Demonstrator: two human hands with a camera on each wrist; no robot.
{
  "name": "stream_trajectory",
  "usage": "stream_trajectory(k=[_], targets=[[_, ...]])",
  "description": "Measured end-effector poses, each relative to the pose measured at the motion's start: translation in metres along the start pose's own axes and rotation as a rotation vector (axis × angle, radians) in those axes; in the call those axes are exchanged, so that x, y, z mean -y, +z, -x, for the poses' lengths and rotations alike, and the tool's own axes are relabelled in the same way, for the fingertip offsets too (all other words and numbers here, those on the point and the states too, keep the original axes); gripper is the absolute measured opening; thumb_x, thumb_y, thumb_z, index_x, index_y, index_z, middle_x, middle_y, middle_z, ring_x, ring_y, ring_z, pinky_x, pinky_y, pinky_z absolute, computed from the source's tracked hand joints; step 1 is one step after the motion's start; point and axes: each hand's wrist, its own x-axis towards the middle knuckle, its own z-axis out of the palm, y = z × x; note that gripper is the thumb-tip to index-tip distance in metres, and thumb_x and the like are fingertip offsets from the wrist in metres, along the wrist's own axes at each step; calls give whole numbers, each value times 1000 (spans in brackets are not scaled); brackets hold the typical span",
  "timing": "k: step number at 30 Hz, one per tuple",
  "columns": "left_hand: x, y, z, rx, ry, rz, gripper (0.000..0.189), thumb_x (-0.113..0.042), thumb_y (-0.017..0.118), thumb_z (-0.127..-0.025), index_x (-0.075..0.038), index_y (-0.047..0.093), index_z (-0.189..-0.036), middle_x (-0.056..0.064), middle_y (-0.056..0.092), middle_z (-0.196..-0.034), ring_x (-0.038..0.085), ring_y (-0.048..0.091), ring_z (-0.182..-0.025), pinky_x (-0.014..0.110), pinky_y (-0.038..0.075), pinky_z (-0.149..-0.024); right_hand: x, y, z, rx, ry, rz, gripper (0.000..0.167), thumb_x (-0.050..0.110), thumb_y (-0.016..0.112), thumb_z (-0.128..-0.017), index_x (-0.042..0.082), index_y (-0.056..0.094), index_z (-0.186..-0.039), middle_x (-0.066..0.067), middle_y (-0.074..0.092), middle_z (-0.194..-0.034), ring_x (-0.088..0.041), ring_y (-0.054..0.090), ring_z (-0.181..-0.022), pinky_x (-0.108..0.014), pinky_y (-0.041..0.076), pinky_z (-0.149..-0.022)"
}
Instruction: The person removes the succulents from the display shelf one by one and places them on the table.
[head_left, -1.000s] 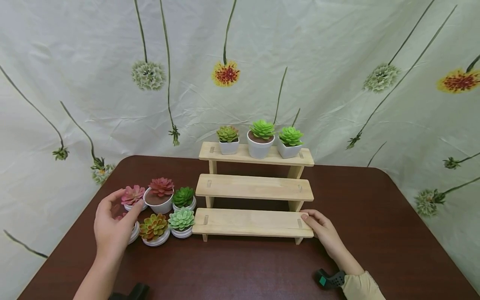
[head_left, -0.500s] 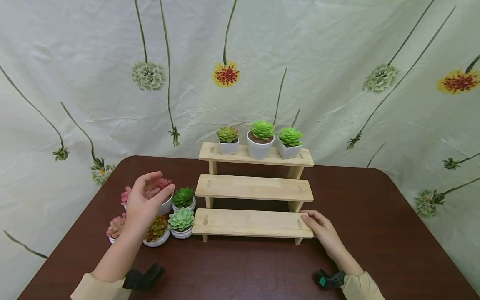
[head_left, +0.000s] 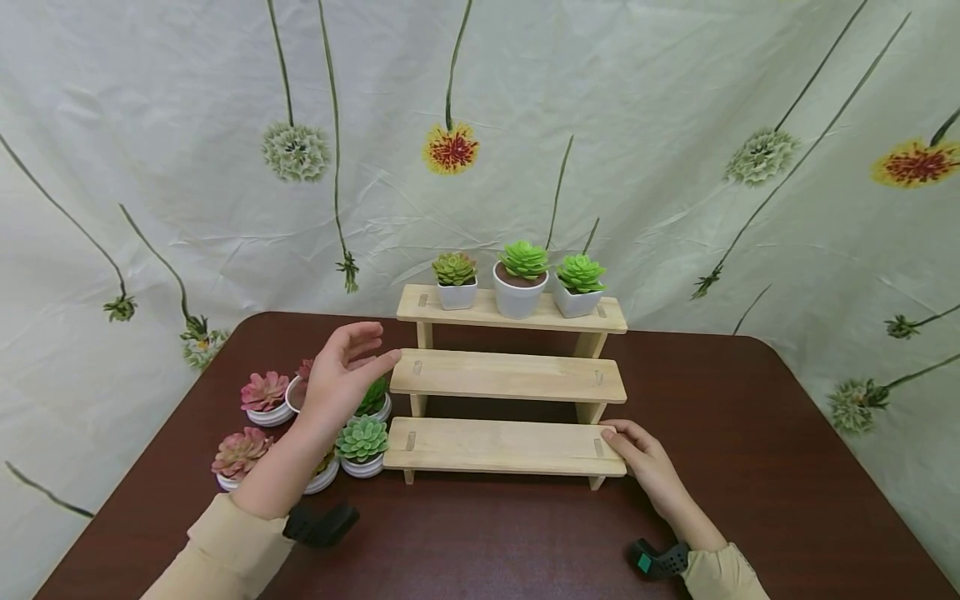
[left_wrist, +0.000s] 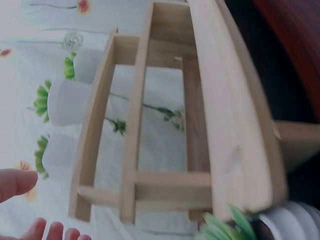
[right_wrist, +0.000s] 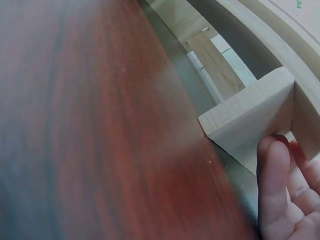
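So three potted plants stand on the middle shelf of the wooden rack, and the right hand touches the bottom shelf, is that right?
Not the middle shelf: the head view shows the three potted plants on the top shelf. The right hand does touch the bottom shelf.

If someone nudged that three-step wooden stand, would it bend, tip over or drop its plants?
The wooden stand would probably stay stiff, being flat boards on wooden supports. Its broad, stepped shape suggests it would slide before tipping. The three potted plants may topple with a hard shove, since the top shelf shows no rim.
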Motion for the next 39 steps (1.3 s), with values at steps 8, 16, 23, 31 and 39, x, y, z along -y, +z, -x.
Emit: stream_trajectory(k=[8,16,23,31,39], targets=[[-17,20,-14,66,0,35,56,-17,66,-88,-2,42,-135,14,45,-135,26,44,-123,37,37,-101,0,0,0,7,-5,0,37,27,56,-95,-1,56,-119,-14,58,-106,-18,60,-85,-28,51,-70],[-28,35,-26,100,12,49,60,-20,67,-88,-4,40,-139,10,43,-140,23,41,-127,35,34,-104,0,-1,-1,8,-13,-1,37,27,56,-95,-1,56,-119,-14,58,-105,-19,60,-85,-28,51,-70],[-36,47,-32,118,27,64,58,-19,68,-86,-5,43,-136,10,47,-135,23,43,-126,35,35,-103,-1,-1,-1,2,-7,-1,37,28,57,-94,-1,56,-119,-14,59,-104,-19,61,-84,-28,51,-69],[-44,56,-36,109,65,53,58,-17,67,-87,-2,42,-136,12,47,-133,23,43,-124,32,37,-101,-3,-1,-1,0,-7,3,37,28,57,-94,0,56,-118,-14,59,-103,-19,60,-83,-28,51,-69],[-55,57,-41,55,68,78,55,-16,67,-87,-3,44,-135,10,49,-130,22,46,-121,33,40,-98,-1,-1,0,-9,-10,3,36,27,57,-94,1,57,-118,-15,58,-107,-19,59,-86,-29,50,-70]])
